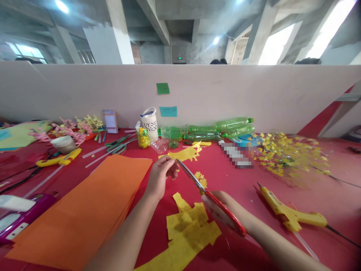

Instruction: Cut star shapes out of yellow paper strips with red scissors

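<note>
Clock: read from between the hands, 12 straight ahead.
Left hand (161, 175): thumb closed against curled fingers near the blade tip; whether they pinch anything, I cannot tell.
Right hand (222, 203): fingers wrapped round the handles of the red-handled scissors (210, 196), which point towards 11.
Open room: bare red table (239, 182) at 3, between the scissors and the yellow glue gun (291, 211).
Far edge: pale partition (197, 94) across 12.
Orange sheets (84, 207): at 8, their right side running under the left forearm.
Yellow paper pieces (188, 226): overlapping at 6, below the hands.
White cup (149, 127): upright at 11, something blue at its mouth.
Small clear container (143, 137): just beside the cup, filled with yellow bits.
Pale bowl (63, 143): near 10, contents unclear.
Green bottles (207, 136): lying at 1, against the partition; contents unclear.
</note>
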The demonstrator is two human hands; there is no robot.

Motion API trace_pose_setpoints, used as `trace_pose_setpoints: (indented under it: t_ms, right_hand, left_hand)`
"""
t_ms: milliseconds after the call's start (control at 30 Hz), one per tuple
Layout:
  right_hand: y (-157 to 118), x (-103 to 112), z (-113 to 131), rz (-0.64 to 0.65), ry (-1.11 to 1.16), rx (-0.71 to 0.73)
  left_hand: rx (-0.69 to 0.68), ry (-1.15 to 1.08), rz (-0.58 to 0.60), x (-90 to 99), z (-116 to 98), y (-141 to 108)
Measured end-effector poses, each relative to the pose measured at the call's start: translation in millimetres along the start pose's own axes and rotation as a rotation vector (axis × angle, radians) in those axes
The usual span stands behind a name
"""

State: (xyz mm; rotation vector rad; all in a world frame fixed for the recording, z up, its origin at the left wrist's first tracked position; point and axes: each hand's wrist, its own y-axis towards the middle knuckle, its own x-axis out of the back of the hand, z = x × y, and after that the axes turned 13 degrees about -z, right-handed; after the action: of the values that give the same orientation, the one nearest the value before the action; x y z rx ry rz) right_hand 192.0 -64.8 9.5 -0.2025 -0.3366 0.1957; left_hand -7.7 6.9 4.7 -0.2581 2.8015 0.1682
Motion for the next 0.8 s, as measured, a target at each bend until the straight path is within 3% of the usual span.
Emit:
trace_pose_setpoints:
  t_ms: [800]
  right_hand:
    - [0.9, 10.8, -1.8, 0.09, -0.03, 0.044]
  left_hand:
    - [0.089, 0.089, 0.156, 13.3, -8.8, 9.6]
